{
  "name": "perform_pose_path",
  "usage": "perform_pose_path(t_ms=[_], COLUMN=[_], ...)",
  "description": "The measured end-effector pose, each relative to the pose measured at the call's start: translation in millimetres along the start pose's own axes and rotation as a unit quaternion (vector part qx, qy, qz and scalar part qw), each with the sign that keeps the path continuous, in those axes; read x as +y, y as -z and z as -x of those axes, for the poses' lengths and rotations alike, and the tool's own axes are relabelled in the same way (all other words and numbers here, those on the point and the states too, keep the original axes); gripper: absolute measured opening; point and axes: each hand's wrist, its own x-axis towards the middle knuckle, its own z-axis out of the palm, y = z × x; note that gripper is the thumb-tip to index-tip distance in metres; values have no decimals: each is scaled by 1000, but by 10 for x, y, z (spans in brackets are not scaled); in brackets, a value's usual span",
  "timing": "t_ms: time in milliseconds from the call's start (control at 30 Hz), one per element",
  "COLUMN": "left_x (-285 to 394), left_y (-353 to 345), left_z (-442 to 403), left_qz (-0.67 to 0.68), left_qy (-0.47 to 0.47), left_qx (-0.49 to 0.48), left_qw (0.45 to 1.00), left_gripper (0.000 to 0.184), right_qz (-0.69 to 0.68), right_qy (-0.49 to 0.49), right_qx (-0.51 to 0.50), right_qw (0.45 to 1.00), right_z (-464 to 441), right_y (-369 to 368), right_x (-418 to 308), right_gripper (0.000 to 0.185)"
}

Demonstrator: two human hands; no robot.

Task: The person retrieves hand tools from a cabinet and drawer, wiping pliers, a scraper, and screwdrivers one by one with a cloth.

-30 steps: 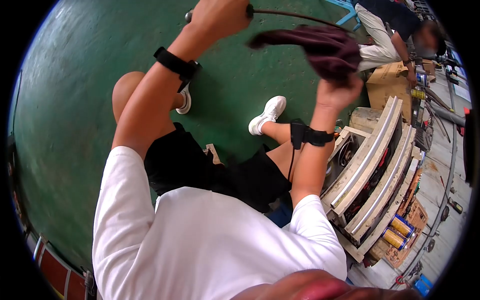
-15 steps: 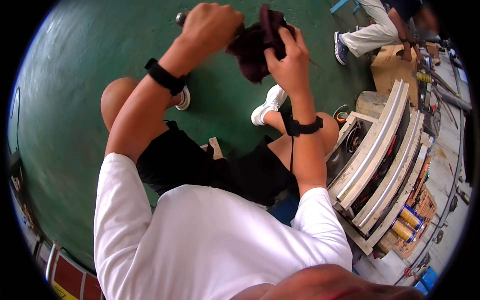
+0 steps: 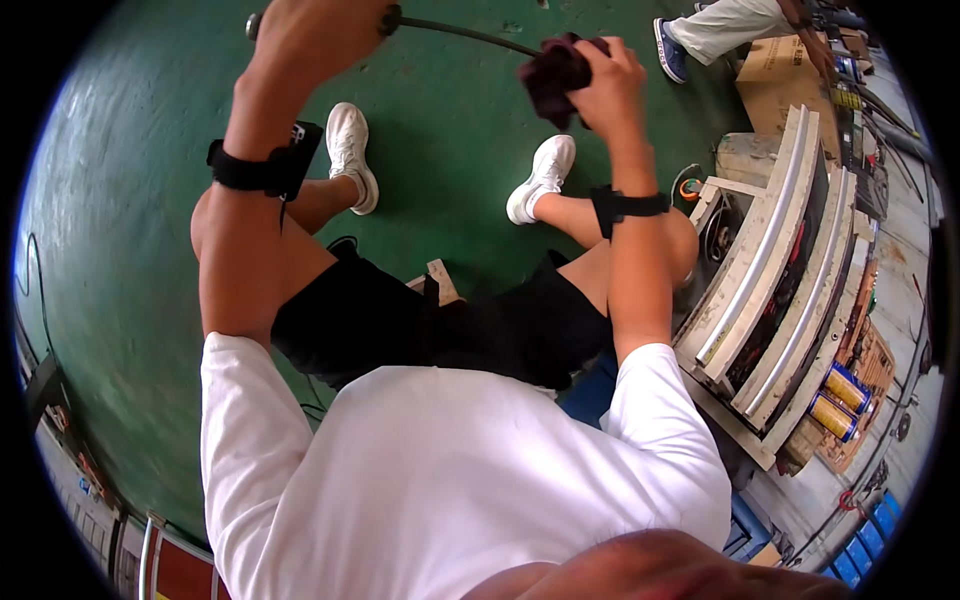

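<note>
At the top left, my left hand (image 3: 318, 38) is closed around the handle of a tool, whose round metal end (image 3: 254, 26) sticks out on the left. A thin dark rod (image 3: 465, 33) runs from that handle to the right, up to a bunched dark maroon cloth (image 3: 555, 80). My right hand (image 3: 612, 88) grips this cloth at the rod's far end, and the cloth hides the rod's tip. Both hands are held out above the green floor, beyond my white shoes.
Cream curved frames (image 3: 765, 240) stand to the right of my knee. Behind them are a cardboard box (image 3: 785, 85), yellow-and-blue cans (image 3: 835, 415) and a workbench (image 3: 895, 300) with tools. Another person's leg (image 3: 735, 28) and hand show at the top right.
The cloth has gone from loosely hanging to bunched at my right hand. My left hand first came near it, then moved away left with the handle, exposing the rod.
</note>
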Motion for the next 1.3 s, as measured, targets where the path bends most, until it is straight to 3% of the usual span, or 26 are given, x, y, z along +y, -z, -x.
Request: perform_pose_path(t_ms=[33, 100, 200, 333, 400, 433, 533, 600, 667, 733, 800, 867, 933, 1000, 1067, 1133, 1267, 1300], left_x=[-29, -28, -91, -316, -613, -901, -820, -699, -484, -308, -151, 60, 252, 427, 519, 545, 476, 444], left_y=[29, 58, -128, -288, -343, -552, -717, -695, -464, -493, -691, -678, -698, -671, -674, -698, -677, -651], left_z=[16, 88, 115, 155, 192, 134, 127, 96, 82, 36, -23, -56, -83, -64, -51, -38, -33, -26], left_qz=[-1, 7, 38, 72, 76, 101, 154, 165, 183, 161, 120, 118, 120, 122, 123, 81, 69, 65], left_qy=[14, 10, 1, 11, 55, 98, 120, 110, 132, 111, 77, 53, 26, -8, -38, -95, -148, -132], left_qx=[11, 36, 77, 107, 107, 99, 198, 190, 69, 95, 76, 26, 3, 5, 5, 26, 70, 75], left_qw=[1000, 999, 996, 992, 990, 985, 961, 962, 972, 976, 987, 991, 992, 993, 992, 992, 984, 986], left_gripper=[15, 15, 15, 24, 31, 31, 31, 30, 29, 26, 22, 18, 17, 14, 12, 7, 3, 3], right_qz=[0, -47, -60, -20, 33, -120, -281, -287, -329, -413, -449, -319, -210, -282, -207, -130, -85, -114], right_qy=[-2, -120, -78, -127, -196, -200, -250, -231, -196, -212, -160, -98, -28, -43, -5, -28, -11, -78], right_qx=[0, -110, -142, -175, -193, -51, 147, 189, 241, 277, 184, 140, 111, 36, 11, -38, -88, -138], right_qw=[1000, 986, 985, 976, 961, 971, 915, 910, 892, 841, 860, 932, 971, 958, 978, 990, 992, 981], right_z=[1, 23, 83, 143, 188, 407, 364, 356, 320, 240, 266, 300, 178, 218, 230, 268, 353, 360], right_y=[87, 281, 372, 538, 731, 543, 439, 280, 252, 273, 359, 308, 335, 187, 89, 67, -14, 9], right_x=[9, 23, 44, 208, 411, 941, 892, 859, 614, 267, -36, -118, -408, -584, -706, -717, -573, -515], right_gripper=[44, 41, 40, 43, 42, 44, 36, 38, 46, 41, 42, 52, 61, 61, 54, 48, 45, 44])
